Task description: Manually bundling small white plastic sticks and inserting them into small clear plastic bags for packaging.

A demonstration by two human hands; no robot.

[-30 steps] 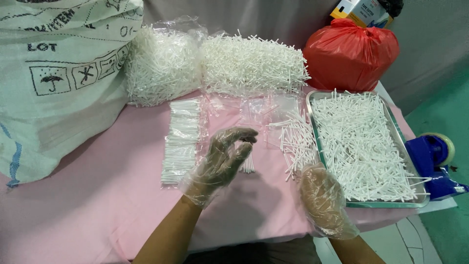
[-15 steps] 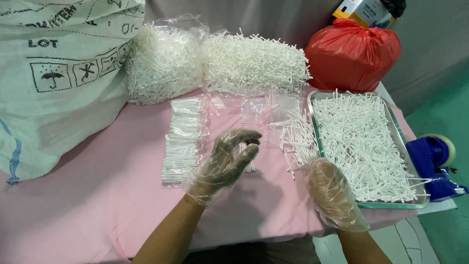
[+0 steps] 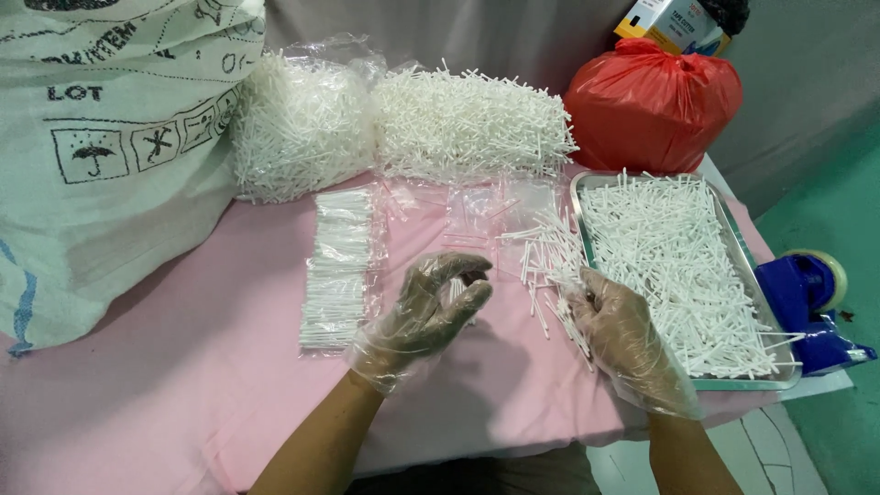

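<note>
1. The counter (image 3: 165, 385), draped in pink, carries a metal tray (image 3: 768, 380) of white sticks at right
2. Loose sticks (image 3: 541, 266) lie beside the tray; gathering them looks like the step in hand
3. Right hand (image 3: 623, 335), fingers curled on those sticks, has moved up from the near edge
4. Left hand (image 3: 431, 307) pinches a few sticks; next calls for an aligned bundle

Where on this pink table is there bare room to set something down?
Bare pink cloth lies between the big sack and the left hand. It is crowded around the right hand: loose sticks and the full tray.
</note>
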